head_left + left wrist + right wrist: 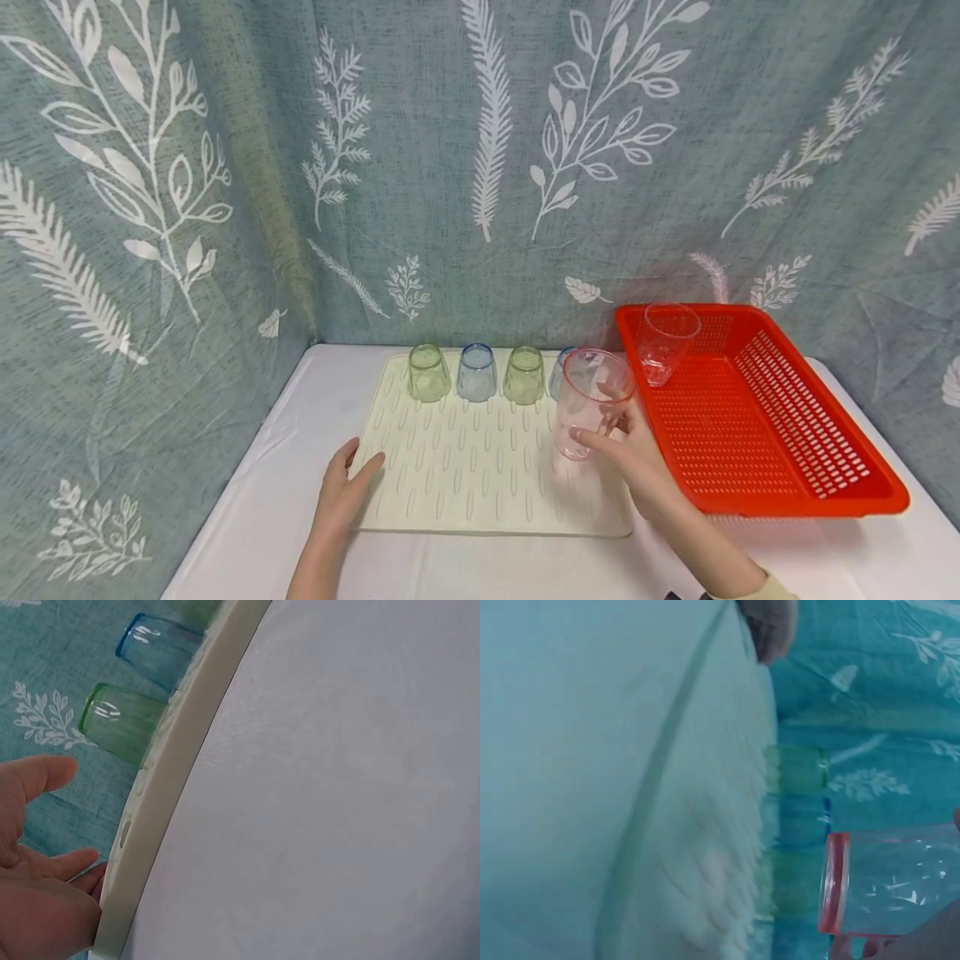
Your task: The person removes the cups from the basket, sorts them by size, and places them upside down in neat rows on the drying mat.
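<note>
My right hand (628, 450) grips a clear cup (581, 412) with a pinkish-red rim, thumb on the near side and fingers round the far side. The cup is upright over the right part of a cream ridged drying tray (465, 483). In the right wrist view the cup's (900, 881) thick red lower end points toward the tray. My left hand (345, 483) is at the tray's left edge, thumb and fingers spread apart, nothing between them. Along the tray's back edge stand a green glass (429, 375), a blue glass (477, 375), another green glass (524, 377) and a partly hidden blue glass (557, 382).
A red perforated plastic basket (705, 425) stands right of the tray, close to my right forearm. Inside its back left corner leans another clear pink-rimmed cup (663, 342). A patterned teal curtain (450, 167) hangs behind the white table (285, 467) and along its sides.
</note>
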Motion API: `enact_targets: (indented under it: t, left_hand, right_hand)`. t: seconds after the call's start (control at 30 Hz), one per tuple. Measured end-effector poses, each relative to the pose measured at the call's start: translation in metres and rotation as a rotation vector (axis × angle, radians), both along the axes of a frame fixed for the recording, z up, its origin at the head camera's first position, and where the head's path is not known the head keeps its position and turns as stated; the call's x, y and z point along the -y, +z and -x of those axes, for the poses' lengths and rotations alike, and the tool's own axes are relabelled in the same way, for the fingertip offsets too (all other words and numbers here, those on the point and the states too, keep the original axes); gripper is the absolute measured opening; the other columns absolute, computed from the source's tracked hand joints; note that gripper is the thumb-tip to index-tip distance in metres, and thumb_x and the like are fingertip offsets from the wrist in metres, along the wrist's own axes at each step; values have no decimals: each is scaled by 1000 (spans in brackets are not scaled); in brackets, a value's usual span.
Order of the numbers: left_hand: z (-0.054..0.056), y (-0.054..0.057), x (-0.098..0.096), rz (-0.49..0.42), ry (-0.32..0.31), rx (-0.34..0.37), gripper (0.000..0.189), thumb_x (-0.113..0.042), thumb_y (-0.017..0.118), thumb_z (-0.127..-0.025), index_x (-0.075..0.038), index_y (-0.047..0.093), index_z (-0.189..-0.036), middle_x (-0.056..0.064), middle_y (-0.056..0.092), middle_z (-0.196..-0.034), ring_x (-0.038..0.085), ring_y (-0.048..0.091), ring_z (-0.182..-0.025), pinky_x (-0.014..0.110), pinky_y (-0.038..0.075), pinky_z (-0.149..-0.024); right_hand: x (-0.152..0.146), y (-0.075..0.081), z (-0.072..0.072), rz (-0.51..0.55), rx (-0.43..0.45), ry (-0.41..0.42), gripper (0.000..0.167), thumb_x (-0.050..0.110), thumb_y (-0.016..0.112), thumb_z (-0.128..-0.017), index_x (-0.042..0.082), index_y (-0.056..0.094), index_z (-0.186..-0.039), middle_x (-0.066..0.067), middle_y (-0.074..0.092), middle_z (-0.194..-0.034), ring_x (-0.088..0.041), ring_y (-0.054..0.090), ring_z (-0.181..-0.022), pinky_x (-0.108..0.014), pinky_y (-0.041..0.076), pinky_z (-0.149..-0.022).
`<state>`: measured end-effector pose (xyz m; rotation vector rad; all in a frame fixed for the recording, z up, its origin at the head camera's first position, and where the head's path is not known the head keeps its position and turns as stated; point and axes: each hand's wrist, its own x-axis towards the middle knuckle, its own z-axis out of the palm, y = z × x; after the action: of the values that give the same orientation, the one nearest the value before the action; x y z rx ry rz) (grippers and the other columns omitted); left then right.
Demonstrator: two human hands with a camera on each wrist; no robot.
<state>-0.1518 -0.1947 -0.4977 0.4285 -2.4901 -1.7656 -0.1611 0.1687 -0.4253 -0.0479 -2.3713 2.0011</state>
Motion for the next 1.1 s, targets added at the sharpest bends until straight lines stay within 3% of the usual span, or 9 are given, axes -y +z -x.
enact_targets:
  t: [0.13,0.37,0.47,0.67,0.77,0.9,1.0,1.1]
  left_hand:
    - [2,0,-2,-2,-7,-13,79,-31,55,-99,8,12,-152,33,21,-151,47,22,-139,57,18,-113]
    - [2,0,-4,-35,1,-17,77,-31,54,-99,7,12,-152,31,23,-151,45,24,-138,56,19,-113]
    - [2,1,-5,-39,16,-10,78,-31,55,-99,6,12,-153,31,21,-152,46,21,-139,58,18,-112]
    - [-2,13,-17,62,41,-30,74,-31,59,-97,1,21,-153,31,20,-153,48,16,-141,63,16,-111]
    - [-4,19,-30,22,0,-109,65,-27,61,-97,-4,31,-150,23,29,-152,41,26,-141,55,21,-114]
    - [-5,28,-50,-165,-102,-204,56,-20,63,-96,-9,40,-146,14,43,-146,27,44,-131,33,38,-106]
    - [-8,35,-67,-283,-189,-246,54,-16,64,-95,-8,42,-145,12,48,-142,26,49,-126,24,45,-97]
    - [-11,40,-83,-347,-279,-279,55,-11,64,-93,-9,43,-144,10,49,-140,31,47,-127,25,46,-95]
  right_hand:
    - [8,-12,0,-50,15,-2,65,18,80,-78,13,46,-134,-12,48,-126,-26,42,-113,-36,39,-87]
    - [14,-29,0,-50,46,9,64,19,82,-76,11,49,-131,-13,48,-132,-30,43,-117,-38,38,-90]
    - [16,-33,-1,-58,53,17,68,20,82,-76,15,49,-135,-16,52,-127,-31,46,-116,-37,41,-88]
    - [18,-39,-3,-43,63,49,71,19,84,-74,16,48,-136,-16,54,-122,-31,55,-109,-33,48,-82]
    - [18,-41,-3,-32,57,67,72,18,84,-73,18,49,-136,-16,54,-122,-31,58,-109,-35,49,-82]
    - [18,-42,-2,-46,25,98,73,17,85,-71,19,50,-136,-15,50,-127,-35,55,-113,-41,51,-86]
    - [18,-42,0,-80,-13,115,75,16,86,-69,17,52,-135,-13,47,-128,-33,53,-111,-42,51,-87]
    - [19,-42,3,-155,-76,127,77,15,89,-65,15,54,-134,-11,47,-122,-27,51,-106,-39,50,-85]
